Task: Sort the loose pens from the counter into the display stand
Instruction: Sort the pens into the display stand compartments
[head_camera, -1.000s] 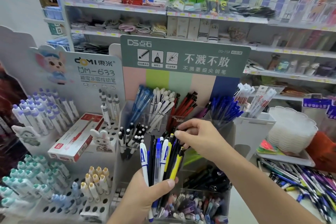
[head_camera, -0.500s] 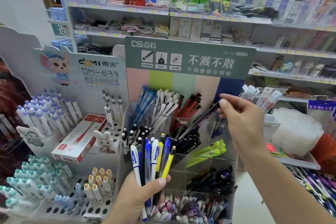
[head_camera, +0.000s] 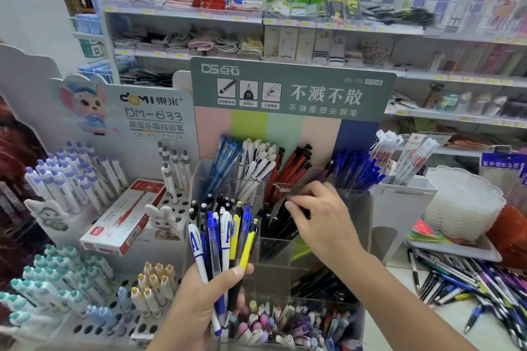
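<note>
My left hand [head_camera: 199,298] grips a mixed bunch of pens [head_camera: 225,239] upright in front of the display stand [head_camera: 355,208]. My right hand [head_camera: 319,215] curls its fingertips into the black pens [head_camera: 281,222] in the middle row; whether it pinches one, I can't tell. More loose pens [head_camera: 467,279] lie on the counter [head_camera: 445,319], right. Best to seat each pen tip-down with its own colour.

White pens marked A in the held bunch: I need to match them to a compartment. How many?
2, in the bunch the left hand grips: left-edge pen, middle pen. More may hide behind.
</note>
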